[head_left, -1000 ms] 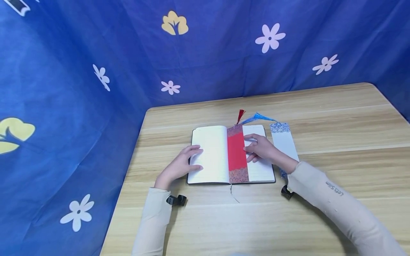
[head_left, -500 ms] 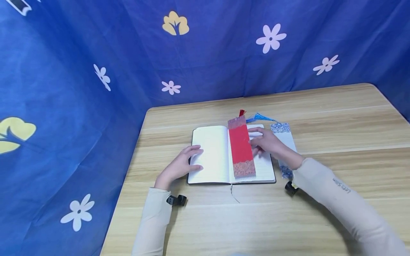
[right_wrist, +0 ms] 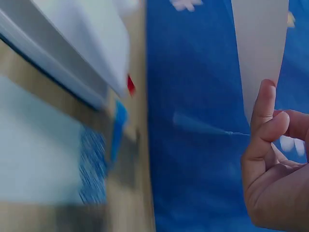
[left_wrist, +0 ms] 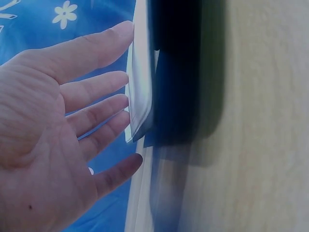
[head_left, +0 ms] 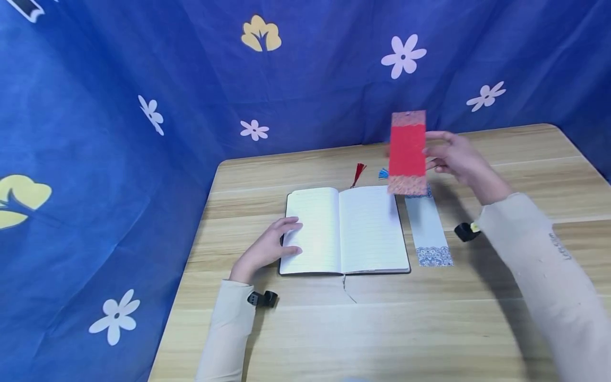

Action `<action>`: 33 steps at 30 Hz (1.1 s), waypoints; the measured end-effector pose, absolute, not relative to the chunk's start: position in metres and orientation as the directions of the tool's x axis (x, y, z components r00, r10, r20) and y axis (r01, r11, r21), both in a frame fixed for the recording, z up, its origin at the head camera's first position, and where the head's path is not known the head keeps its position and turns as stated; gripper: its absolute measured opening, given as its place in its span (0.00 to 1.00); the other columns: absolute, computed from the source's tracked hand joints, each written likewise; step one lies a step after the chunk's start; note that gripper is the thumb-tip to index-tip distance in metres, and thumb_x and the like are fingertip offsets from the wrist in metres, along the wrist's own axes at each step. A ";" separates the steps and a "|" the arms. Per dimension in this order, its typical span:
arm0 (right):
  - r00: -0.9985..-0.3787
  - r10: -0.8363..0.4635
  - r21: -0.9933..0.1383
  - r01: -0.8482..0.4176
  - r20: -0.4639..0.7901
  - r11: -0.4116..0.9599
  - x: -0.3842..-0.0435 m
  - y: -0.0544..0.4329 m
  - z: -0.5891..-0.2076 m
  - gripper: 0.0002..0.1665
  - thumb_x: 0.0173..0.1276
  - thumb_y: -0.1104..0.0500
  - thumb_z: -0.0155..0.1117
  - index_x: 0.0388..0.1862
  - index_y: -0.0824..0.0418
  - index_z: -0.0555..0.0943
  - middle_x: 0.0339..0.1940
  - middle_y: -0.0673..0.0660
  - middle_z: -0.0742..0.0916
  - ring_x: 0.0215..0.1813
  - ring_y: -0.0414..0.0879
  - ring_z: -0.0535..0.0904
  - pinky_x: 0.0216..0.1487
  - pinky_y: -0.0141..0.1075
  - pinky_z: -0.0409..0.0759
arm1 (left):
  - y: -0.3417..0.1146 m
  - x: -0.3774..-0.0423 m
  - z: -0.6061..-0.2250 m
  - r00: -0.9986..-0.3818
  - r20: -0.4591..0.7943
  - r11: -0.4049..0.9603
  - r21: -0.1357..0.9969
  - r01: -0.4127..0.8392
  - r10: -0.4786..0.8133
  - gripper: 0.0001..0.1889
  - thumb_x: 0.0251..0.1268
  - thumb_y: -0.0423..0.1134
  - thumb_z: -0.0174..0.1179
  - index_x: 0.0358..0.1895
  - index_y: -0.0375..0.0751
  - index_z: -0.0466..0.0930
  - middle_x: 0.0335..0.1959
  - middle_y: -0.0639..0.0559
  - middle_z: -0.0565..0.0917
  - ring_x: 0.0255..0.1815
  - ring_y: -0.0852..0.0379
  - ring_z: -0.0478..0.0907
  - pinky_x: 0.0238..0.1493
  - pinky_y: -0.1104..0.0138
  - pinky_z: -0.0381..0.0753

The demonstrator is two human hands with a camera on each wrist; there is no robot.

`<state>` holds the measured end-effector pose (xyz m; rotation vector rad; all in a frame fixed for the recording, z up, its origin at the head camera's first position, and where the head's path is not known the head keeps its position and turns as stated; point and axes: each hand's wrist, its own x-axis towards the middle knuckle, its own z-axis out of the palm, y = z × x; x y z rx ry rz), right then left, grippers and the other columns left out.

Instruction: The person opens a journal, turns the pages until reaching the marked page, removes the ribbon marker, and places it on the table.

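My right hand pinches a red bookmark with patterned ends, raised above the back of the table. In the right wrist view the pale side of this bookmark shows, with a faint bluish tassel hanging from a thin cord. My left hand rests at the left edge of an open notebook with lined pages. Its fingers lie extended and apart along the page edge in the left wrist view.
A white bookmark with blue patterned ends lies right of the notebook. A red tassel sticks out at the notebook's top edge, with a blue tassel near it. A blue flowered cloth hangs behind the wooden table.
My right hand has lifted the red bookmark off the notebook's right page and carried it up, back and to the right. My left hand has stayed in place.
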<state>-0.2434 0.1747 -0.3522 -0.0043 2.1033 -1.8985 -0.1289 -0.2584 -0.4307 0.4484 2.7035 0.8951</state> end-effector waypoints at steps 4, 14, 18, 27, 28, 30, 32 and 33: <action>-0.956 -0.162 -0.970 0.242 -0.244 0.028 -0.251 0.210 -0.355 0.36 0.71 0.63 0.56 0.75 0.59 0.56 0.30 0.42 0.86 0.23 0.37 0.83 0.22 0.24 0.76 | -0.258 -0.130 -0.432 -0.919 -0.155 0.768 0.609 0.200 0.362 0.34 0.58 0.42 0.68 0.68 0.38 0.69 0.74 0.43 0.63 0.76 0.41 0.55 0.75 0.47 0.55; -0.912 -0.169 -0.904 0.315 -0.373 0.290 -0.246 0.277 -0.405 0.38 0.75 0.56 0.53 0.77 0.61 0.49 0.27 0.35 0.85 0.27 0.30 0.81 0.26 0.21 0.76 | -0.257 -0.131 -0.432 -0.924 -0.164 0.776 0.604 0.182 0.345 0.33 0.58 0.42 0.68 0.68 0.39 0.69 0.74 0.44 0.62 0.77 0.41 0.54 0.75 0.48 0.55; -0.880 -0.221 -0.871 0.322 -0.420 0.371 -0.236 0.290 -0.424 0.33 0.75 0.56 0.53 0.73 0.59 0.54 0.27 0.37 0.86 0.29 0.31 0.82 0.27 0.23 0.77 | -0.258 -0.131 -0.432 -0.922 -0.168 0.774 0.606 0.183 0.350 0.33 0.58 0.43 0.68 0.68 0.39 0.69 0.74 0.44 0.62 0.76 0.41 0.54 0.75 0.48 0.55; -0.839 -0.297 -0.831 0.282 -0.456 0.479 -0.210 0.302 -0.442 0.39 0.73 0.54 0.56 0.74 0.67 0.51 0.32 0.42 0.87 0.30 0.37 0.82 0.27 0.28 0.78 | -0.258 -0.132 -0.434 -0.926 -0.166 0.772 0.611 0.173 0.339 0.33 0.59 0.42 0.68 0.68 0.39 0.69 0.74 0.45 0.62 0.76 0.43 0.55 0.76 0.49 0.55; -0.838 -0.300 -0.828 0.274 -0.455 0.490 -0.208 0.303 -0.443 0.39 0.73 0.54 0.56 0.74 0.67 0.51 0.31 0.43 0.87 0.30 0.37 0.82 0.27 0.28 0.78 | -0.258 -0.132 -0.434 -0.926 -0.169 0.772 0.612 0.171 0.339 0.33 0.59 0.42 0.68 0.68 0.39 0.69 0.74 0.45 0.62 0.76 0.43 0.55 0.75 0.49 0.55; -0.843 -0.304 -0.822 0.249 -0.444 0.512 -0.203 0.305 -0.448 0.38 0.73 0.54 0.55 0.73 0.68 0.52 0.31 0.43 0.87 0.30 0.38 0.82 0.27 0.29 0.79 | -0.257 -0.132 -0.435 -0.926 -0.175 0.773 0.613 0.164 0.335 0.33 0.59 0.42 0.68 0.68 0.40 0.69 0.74 0.45 0.62 0.76 0.43 0.55 0.76 0.50 0.55; -0.852 -0.305 -0.816 0.215 -0.426 0.537 -0.199 0.306 -0.452 0.38 0.73 0.55 0.55 0.73 0.69 0.53 0.31 0.43 0.87 0.30 0.39 0.83 0.27 0.30 0.79 | -0.257 -0.132 -0.436 -0.926 -0.178 0.772 0.616 0.160 0.333 0.33 0.58 0.42 0.68 0.68 0.40 0.69 0.74 0.45 0.62 0.76 0.43 0.55 0.76 0.50 0.55; -0.858 -0.306 -0.812 0.195 -0.413 0.551 -0.197 0.307 -0.454 0.37 0.73 0.55 0.55 0.73 0.70 0.54 0.31 0.43 0.87 0.30 0.40 0.83 0.28 0.31 0.79 | -0.257 -0.131 -0.436 -0.926 -0.178 0.772 0.615 0.160 0.334 0.33 0.59 0.42 0.68 0.68 0.40 0.69 0.74 0.45 0.62 0.76 0.43 0.55 0.76 0.50 0.56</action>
